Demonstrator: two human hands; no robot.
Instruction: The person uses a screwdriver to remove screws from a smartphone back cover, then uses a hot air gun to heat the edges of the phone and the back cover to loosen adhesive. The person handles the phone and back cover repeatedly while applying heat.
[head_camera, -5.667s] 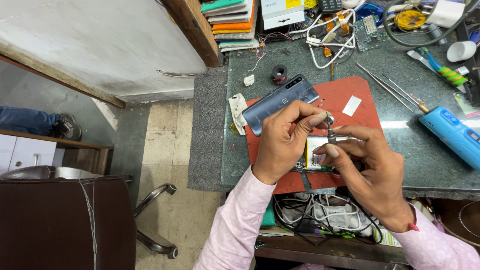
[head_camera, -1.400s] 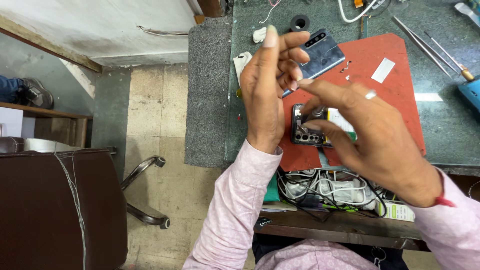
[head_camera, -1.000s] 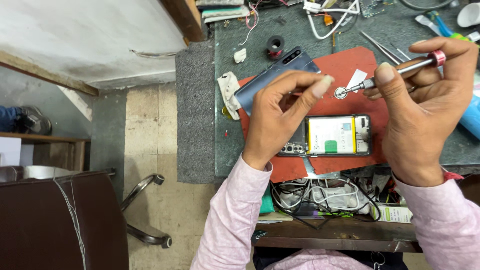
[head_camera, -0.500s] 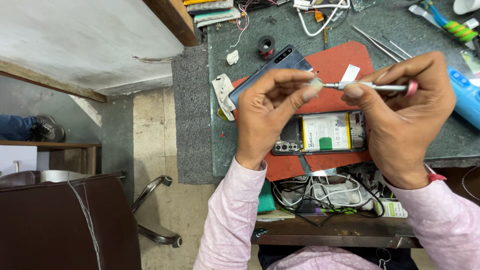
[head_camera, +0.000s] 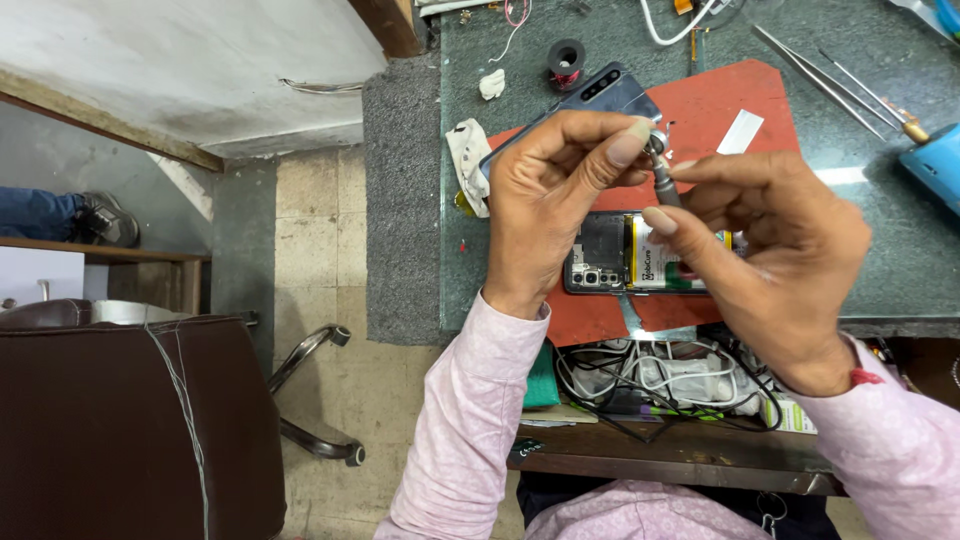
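both hands raised over red rubber mat (head_camera: 720, 110) on worktop, right hand (head_camera: 775, 265) gripping slim metal screwdriver (head_camera: 662, 172), left hand (head_camera: 555, 195) pinching its tip, opened black phone with exposed battery (head_camera: 625, 268) lying beneath

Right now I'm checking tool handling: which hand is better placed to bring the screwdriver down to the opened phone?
Probably the right hand: it already grips the screwdriver and sits directly over the opened phone. The left hand only touches the tool's tip with its fingertips.
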